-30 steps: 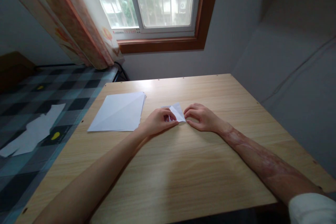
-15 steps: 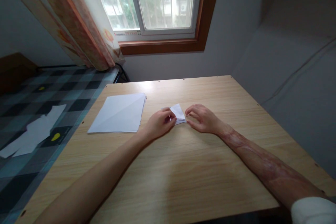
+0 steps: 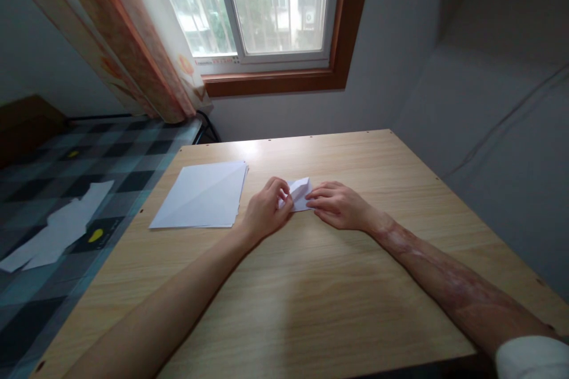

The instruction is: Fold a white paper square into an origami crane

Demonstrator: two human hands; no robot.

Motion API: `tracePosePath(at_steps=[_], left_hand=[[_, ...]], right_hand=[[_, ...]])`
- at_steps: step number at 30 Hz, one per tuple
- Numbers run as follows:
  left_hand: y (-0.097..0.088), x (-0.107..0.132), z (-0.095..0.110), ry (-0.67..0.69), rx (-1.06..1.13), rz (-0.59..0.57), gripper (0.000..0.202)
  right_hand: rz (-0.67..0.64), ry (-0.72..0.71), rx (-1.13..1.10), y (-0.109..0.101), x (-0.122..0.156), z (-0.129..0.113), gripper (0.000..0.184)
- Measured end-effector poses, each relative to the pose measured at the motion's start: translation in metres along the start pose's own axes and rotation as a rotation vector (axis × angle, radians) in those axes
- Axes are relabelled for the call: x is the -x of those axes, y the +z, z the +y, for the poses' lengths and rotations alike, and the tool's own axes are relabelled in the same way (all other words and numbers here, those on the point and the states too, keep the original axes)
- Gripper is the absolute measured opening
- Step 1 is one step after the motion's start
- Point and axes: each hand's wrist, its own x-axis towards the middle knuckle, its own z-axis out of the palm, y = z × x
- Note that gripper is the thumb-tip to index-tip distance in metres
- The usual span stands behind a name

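Note:
A small folded piece of white paper (image 3: 300, 191) lies on the wooden table (image 3: 311, 284) between my two hands. My left hand (image 3: 265, 213) is curled, its thumb and fingers pinching the paper's left flap. My right hand (image 3: 335, 206) lies with its fingers stretched out flat, pressing down on the paper's right side. Most of the lower part of the paper is hidden under my fingers.
A stack of white paper sheets (image 3: 202, 194) lies on the table to the left of my hands. Beyond the table's left edge is a checked blanket (image 3: 66, 189) with white paper scraps (image 3: 57, 228). A window and a curtain (image 3: 146, 41) are behind the table.
My left hand has lifted and folded the paper's flap over towards the right. My right hand has flattened from a loose pinch onto the paper. The paper looks smaller and more folded.

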Motion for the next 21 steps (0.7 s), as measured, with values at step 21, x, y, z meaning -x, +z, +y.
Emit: tracePosePath(at_steps=[21], left_hand=[[0.0009, 0.0006, 0.0022, 0.005, -0.143, -0.002, 0.011]], right_hand=[[-0.064, -0.02, 0.022, -0.0037, -0.0028, -0.0053, 0.038]])
